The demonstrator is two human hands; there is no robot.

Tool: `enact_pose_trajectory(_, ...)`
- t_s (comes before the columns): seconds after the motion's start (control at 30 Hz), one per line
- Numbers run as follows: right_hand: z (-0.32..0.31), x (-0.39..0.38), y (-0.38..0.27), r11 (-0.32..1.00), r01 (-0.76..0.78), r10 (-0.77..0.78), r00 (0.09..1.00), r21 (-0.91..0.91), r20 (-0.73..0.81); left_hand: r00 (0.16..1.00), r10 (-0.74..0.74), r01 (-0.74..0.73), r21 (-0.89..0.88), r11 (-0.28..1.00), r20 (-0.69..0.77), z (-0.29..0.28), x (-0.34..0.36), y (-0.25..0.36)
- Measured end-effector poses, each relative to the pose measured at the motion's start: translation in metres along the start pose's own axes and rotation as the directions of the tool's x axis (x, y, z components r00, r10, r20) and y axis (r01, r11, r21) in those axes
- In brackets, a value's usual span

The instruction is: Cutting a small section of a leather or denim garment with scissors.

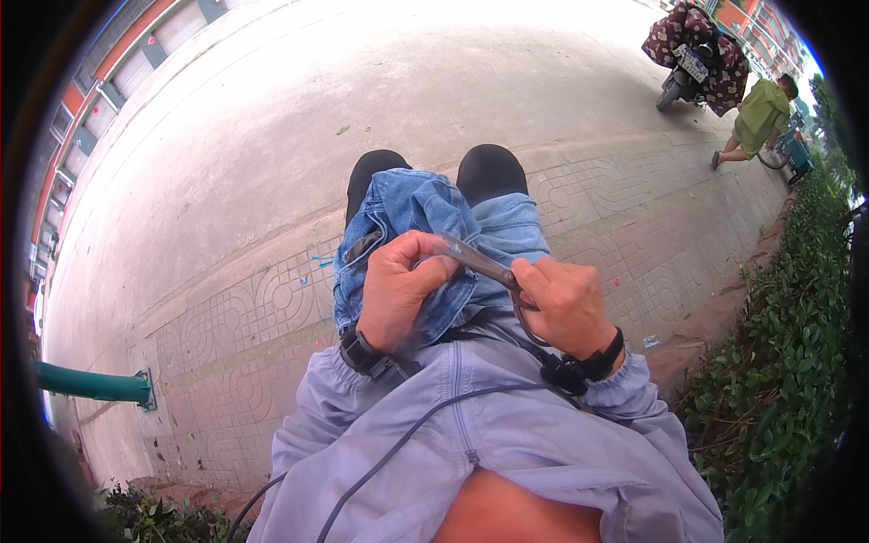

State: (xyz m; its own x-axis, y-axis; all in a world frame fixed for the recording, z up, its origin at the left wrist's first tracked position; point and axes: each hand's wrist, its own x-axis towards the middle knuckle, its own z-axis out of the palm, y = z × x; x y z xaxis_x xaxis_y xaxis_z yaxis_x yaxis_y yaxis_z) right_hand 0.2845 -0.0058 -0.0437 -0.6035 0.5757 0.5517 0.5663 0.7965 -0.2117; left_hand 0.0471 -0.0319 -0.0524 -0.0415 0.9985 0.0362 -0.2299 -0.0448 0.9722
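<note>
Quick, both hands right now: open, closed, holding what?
Left hand: fingers curled in by the blade end of the scissors; can't tell whether it grips anything.
Right hand: closed, holding the scissors by the handles.

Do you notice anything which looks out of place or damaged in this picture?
Yes, slightly: blue scraps lie on the patterned paving left of the denim, and a pale scrap lies past the right hand, toward the hedge. They look like stray litter. I see no clear damage.
</note>
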Motion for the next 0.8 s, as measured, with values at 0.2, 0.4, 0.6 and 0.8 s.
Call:
enact_pose_trajectory(0.2, 0.001, -0.002, 0.000, 1.000, 0.002, -0.002, 1.000, -0.016, -0.009, 1.000, 0.011, -0.011, 0.005, 1.000, 0.012, 0.000, 0.000, -0.001)
enact_pose_trajectory(0.4, 0.001, -0.002, 0.000, 1.000, -0.003, 0.003, 1.000, -0.027, 0.001, 1.000, 0.013, -0.013, -0.003, 1.000, -0.015, 0.002, -0.001, 0.001)
enact_pose_trajectory(0.6, 0.010, -0.008, 0.007, 0.994, -0.043, 0.047, 0.998, 0.097, -0.046, 0.999, -0.030, 0.030, -0.012, 0.999, -0.021, 0.003, -0.002, 0.005)
enact_pose_trajectory(0.8, -0.016, -0.002, 0.023, 0.395, -0.584, 0.636, 0.731, 0.709, 0.248, 1.000, -0.007, 0.007, -0.054, 0.999, -0.005, -0.001, -0.003, 0.001)
